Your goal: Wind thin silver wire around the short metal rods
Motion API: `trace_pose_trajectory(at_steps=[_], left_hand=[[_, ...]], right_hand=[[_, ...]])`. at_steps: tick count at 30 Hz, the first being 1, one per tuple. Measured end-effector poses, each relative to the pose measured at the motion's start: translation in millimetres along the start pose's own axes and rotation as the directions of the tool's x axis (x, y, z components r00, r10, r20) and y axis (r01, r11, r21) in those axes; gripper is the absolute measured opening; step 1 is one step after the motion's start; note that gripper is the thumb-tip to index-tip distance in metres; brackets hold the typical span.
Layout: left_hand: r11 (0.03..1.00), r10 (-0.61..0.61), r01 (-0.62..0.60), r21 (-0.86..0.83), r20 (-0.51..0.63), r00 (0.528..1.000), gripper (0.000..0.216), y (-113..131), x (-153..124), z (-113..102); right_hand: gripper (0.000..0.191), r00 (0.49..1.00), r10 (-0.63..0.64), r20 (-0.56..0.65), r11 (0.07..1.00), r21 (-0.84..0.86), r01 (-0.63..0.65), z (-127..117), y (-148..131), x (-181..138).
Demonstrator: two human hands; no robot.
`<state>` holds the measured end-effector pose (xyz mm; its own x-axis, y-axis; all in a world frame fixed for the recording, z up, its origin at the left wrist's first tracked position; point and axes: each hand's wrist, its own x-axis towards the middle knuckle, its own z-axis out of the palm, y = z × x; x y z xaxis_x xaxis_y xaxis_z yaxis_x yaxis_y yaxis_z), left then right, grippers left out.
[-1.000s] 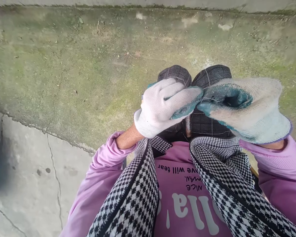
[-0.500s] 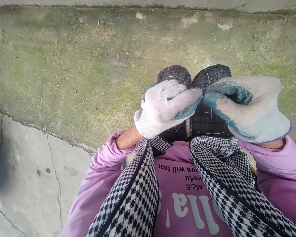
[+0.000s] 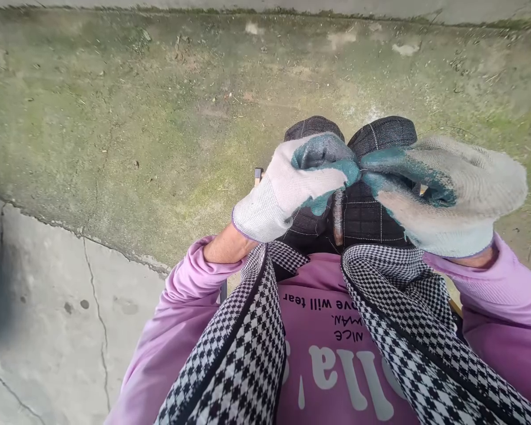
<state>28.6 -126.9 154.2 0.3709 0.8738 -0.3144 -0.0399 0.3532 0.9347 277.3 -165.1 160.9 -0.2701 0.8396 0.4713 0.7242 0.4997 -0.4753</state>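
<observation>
My left hand (image 3: pixel 307 177), in a white knit glove with a blue-green coated palm, is closed in a pinch above my lap. Facing it is my right hand (image 3: pixel 451 192), gloved the same way, with thumb and forefinger pinched together. Their fingertips almost meet over the gap between my knees. A short, thin, light strand (image 3: pixel 363 171) seems to run between the two pinches; it is too fine to name. Below the hands, a brown, rounded, stick-like piece (image 3: pixel 338 218) shows between my thighs.
My dark checked trousers (image 3: pixel 376 218) cover my knees. A black-and-white houndstooth garment (image 3: pixel 230 336) hangs open over a pink shirt (image 3: pixel 318 354). Around me lies mossy concrete ground (image 3: pixel 159 118), with a cracked grey slab (image 3: pixel 62 313) at lower left. A small dark-tipped seat corner (image 3: pixel 259 174) pokes out by my left wrist.
My left hand has rolled over, so its coated palm side and curled fingers now show. My right hand has turned slightly and shifted a little right. A thin strand now shows between the fingertips.
</observation>
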Motion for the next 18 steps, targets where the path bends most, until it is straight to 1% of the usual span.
trace_pose_trajectory(at_steps=[1, 3, 6, 8, 10, 13, 14, 15, 17, 18], left_hand=[[0.999, -0.019, 0.019, -0.029, -0.002, 1.000, 0.033, 0.5, -2.3, 0.0], [0.994, -0.056, 0.058, -0.088, 0.019, 0.998, 0.042, -0.1, -3.6, -0.3], [0.976, -0.128, 0.146, -0.162, 0.121, 0.984, 0.056, -2.4, 2.3, 0.0], [0.964, -0.176, 0.207, -0.165, 0.183, 0.967, 0.060, -3.0, 7.1, 1.4], [0.961, -0.198, 0.230, -0.152, 0.199, 0.960, 0.061, -2.4, 9.1, 3.2], [0.968, -0.158, 0.188, -0.165, 0.179, 0.971, 0.058, -0.7, 5.6, 3.8], [0.972, -0.132, 0.160, -0.172, 0.164, 0.978, 0.054, 0.1, 3.1, 3.3], [0.977, -0.109, 0.133, -0.167, 0.146, 0.983, 0.049, 1.2, 0.2, 2.6], [0.990, -0.059, 0.072, -0.122, 0.108, 0.992, 0.036, 4.9, -5.4, 1.3], [0.997, -0.018, 0.025, -0.080, 0.082, 0.996, 0.029, 7.5, -7.7, 1.0]], right_hand=[[0.043, 0.999, -0.036, -0.024, 0.998, -0.049, 0.035, 1.2, 2.8, -0.4], [0.052, 0.993, -0.099, -0.066, 0.989, -0.118, 0.091, 4.0, 8.1, -1.8], [0.061, 0.981, -0.170, -0.089, 0.972, -0.181, 0.152, 6.0, 15.1, -3.5], [0.063, 0.972, -0.205, -0.113, 0.961, -0.209, 0.179, 5.0, 18.9, -3.3], [0.063, 0.977, -0.191, -0.093, 0.967, -0.187, 0.172, 3.3, 21.6, -2.7], [0.069, 0.994, -0.110, 0.025, 0.985, -0.132, 0.113, 1.5, 24.0, -2.9], [0.067, 0.993, -0.111, 0.035, 0.984, -0.134, 0.114, 1.2, 24.2, -3.3], [0.060, 0.991, -0.132, 0.018, 0.981, -0.138, 0.133, 0.8, 24.0, -3.6], [0.039, 0.979, -0.194, -0.067, 0.974, -0.133, 0.184, -0.6, 21.1, -3.2], [0.032, 0.976, -0.196, -0.096, 0.976, -0.112, 0.185, -1.7, 18.3, -2.3]])
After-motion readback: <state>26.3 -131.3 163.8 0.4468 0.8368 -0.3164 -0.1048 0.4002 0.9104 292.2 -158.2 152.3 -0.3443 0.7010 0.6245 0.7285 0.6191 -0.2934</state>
